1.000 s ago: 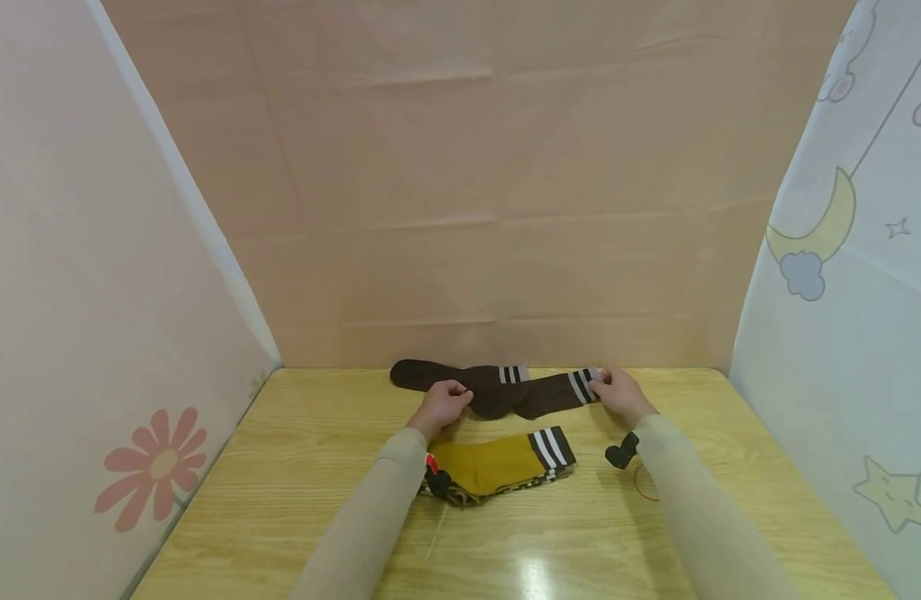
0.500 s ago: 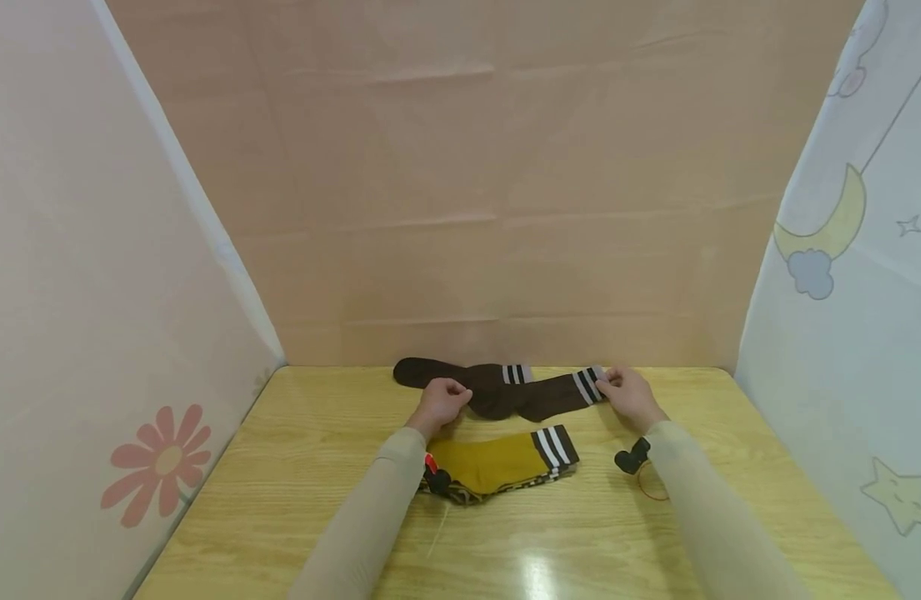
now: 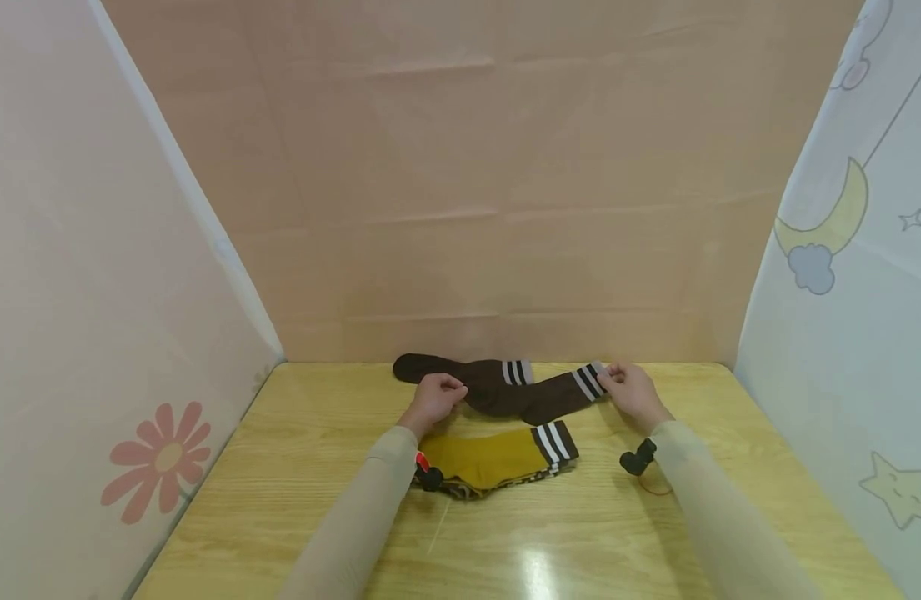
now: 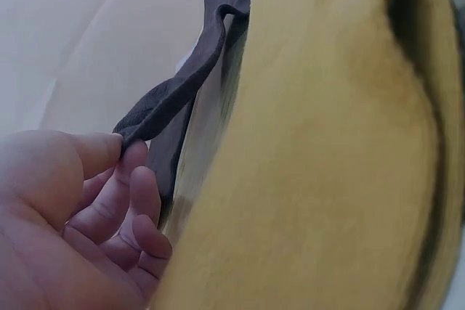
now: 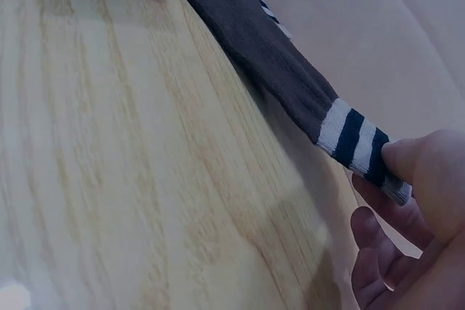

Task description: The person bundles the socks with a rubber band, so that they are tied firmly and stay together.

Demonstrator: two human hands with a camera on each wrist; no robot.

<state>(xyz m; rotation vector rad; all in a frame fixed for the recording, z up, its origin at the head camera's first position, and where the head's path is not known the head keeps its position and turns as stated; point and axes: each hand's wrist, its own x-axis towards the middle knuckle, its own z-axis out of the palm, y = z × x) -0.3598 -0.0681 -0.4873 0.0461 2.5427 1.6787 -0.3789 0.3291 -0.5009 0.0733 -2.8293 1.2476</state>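
Note:
Two dark brown socks with striped grey-and-black cuffs are at the back of the table. My left hand [image 3: 433, 398] pinches the toe of the nearer brown sock [image 3: 561, 398] between thumb and forefinger, as the left wrist view shows close up. At its other end, my right hand [image 3: 636, 393] pinches the striped cuff [image 5: 356, 143], which is lifted off the wood in the right wrist view. Partly covered by it, the other brown sock [image 3: 426, 367] lies behind with its toe to the left. Mustard-yellow socks [image 3: 483, 458] with dark, white-striped cuffs lie stacked in front.
The wooden table [image 3: 280, 483] ends at a tan cloth backdrop [image 3: 460, 208]. Pale printed cloths stand on the left [image 3: 107, 250] and right. The yellow stack lies close below my left wrist. A dark wrist device [image 3: 638, 458] hangs beside my right sleeve.
My right hand has shifted slightly right with the cuff, and the nearer sock's middle has sagged a little. My left hand has edged slightly left, still pinching the toe.

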